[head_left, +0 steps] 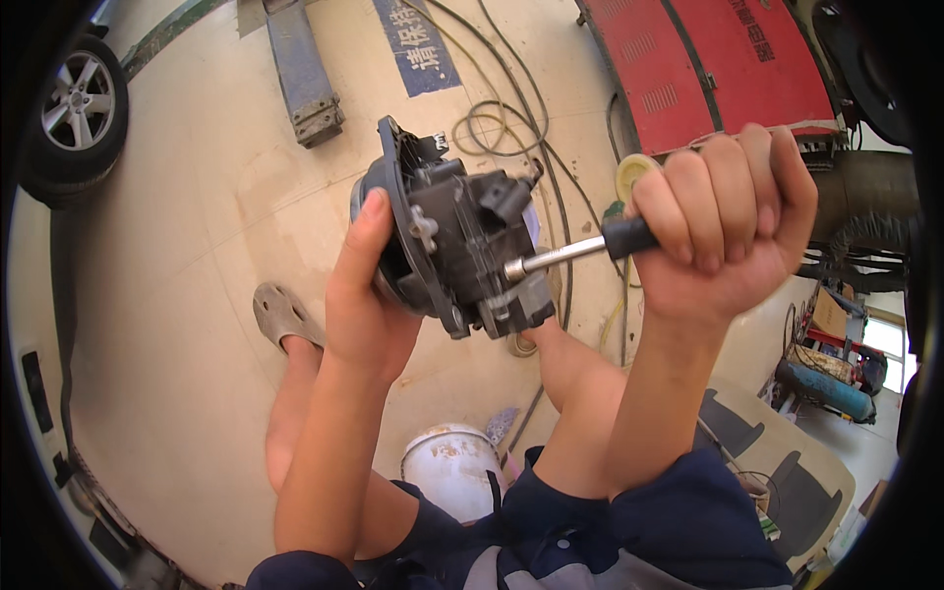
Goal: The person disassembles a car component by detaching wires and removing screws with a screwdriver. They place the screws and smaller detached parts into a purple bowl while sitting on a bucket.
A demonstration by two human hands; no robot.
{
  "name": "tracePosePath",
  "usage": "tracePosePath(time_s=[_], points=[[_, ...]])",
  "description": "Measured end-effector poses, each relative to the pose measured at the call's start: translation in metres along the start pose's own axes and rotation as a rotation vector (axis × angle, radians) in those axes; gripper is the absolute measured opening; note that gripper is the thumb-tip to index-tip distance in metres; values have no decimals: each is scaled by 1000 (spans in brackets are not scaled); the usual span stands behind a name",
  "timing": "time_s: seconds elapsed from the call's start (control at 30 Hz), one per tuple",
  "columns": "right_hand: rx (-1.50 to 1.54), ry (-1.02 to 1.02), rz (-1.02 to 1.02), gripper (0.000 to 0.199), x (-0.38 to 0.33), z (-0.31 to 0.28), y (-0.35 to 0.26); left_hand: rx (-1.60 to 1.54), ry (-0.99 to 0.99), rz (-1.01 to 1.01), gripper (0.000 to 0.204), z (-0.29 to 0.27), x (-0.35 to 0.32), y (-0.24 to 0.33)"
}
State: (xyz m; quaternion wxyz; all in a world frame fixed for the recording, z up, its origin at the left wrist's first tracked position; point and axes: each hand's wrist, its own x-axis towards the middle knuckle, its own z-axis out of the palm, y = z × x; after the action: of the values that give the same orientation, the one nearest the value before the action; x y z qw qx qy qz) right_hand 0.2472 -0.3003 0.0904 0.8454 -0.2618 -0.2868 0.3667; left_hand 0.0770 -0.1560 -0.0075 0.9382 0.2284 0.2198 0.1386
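- Black housing: held up off the floor, mid-view, flange edge tilted and facing the person's left; body and connectors face right.
- Left hand: clamped on the housing from the flange side. Thumb lies along the flange; the other fingers are hidden behind the part, so their placement can't be told.
- Right hand: fingers curled together around the dark handle of a socket driver; bright shaft points left, tip at the housing — exact seating can't be told. Hand covers most of the handle.
- Pale yellow round thing: just beside the right knuckles in view, partly covered; kind unclear.
- Hoses: looped across the floor beyond the housing, which blocks part of them.
- Red cabinet: upper right, partly behind the right hand.
- Steel arm: on the floor, upper left of the housing; blue floor sign to its right.
- Wheel: far upper left, well apart.
- White bucket: below, between the legs — top partly rusty or stained.
- Beige chair lower right; blue cylinder beyond it.
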Motion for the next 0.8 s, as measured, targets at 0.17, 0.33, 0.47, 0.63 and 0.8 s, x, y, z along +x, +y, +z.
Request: tracePosePath(time_s=[0.17, 0.33, 0.47, 0.63, 0.8], points=[[2, 34, -44, 46, -8, -1, -1, 21, -111, 56, 54, 0, 2, -2], [149, 98, -151, 45, -14, -17, 8, -114, -58, 75, 53, 3, 4, -11], [125, 57, 5, 44, -12, -23, 0, 146, -114, 28, 58, 2, 4, -4], [-66, 73, -66, 43, -16, -8, -6, 162, -62, 26, 60, 4, 5, -10], [-87, 18, -207, 42, -21, -4, -1, -4, -108, 62, 59, 3, 12, -13]])
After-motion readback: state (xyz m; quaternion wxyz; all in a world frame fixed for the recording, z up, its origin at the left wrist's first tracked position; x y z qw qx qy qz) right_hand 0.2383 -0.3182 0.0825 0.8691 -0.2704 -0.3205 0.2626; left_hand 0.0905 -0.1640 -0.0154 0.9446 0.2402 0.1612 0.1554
